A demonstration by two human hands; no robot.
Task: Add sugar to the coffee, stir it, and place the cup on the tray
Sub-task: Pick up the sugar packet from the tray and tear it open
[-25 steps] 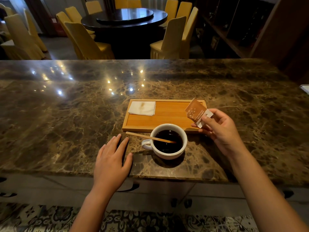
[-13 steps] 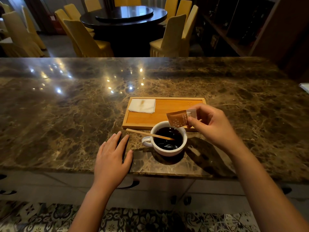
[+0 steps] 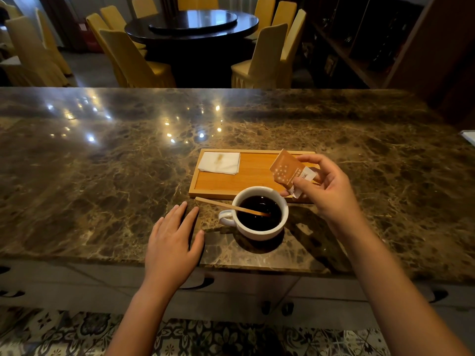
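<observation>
A white cup of black coffee (image 3: 259, 214) stands on the marble counter, its handle to the left. A thin wooden stirrer (image 3: 226, 206) leans on its rim with one end in the coffee. Behind the cup lies a wooden tray (image 3: 254, 173). My right hand (image 3: 323, 186) pinches a brown sugar packet (image 3: 286, 170) above the tray's right part, just past the cup's far right rim; the packet tilts up and to the left. My left hand (image 3: 174, 242) rests flat on the counter left of the cup, fingers apart, holding nothing.
A folded white napkin (image 3: 219, 163) lies in the tray's left end. The counter's front edge (image 3: 231, 265) runs just below the cup. A white object (image 3: 469, 136) shows at the counter's far right. Yellow chairs (image 3: 262, 55) and a round dark table (image 3: 192, 24) stand beyond.
Half a second ago my right hand held the packet tipped over the cup. It has since lifted the packet back to the right, above the tray. My left hand has stayed put.
</observation>
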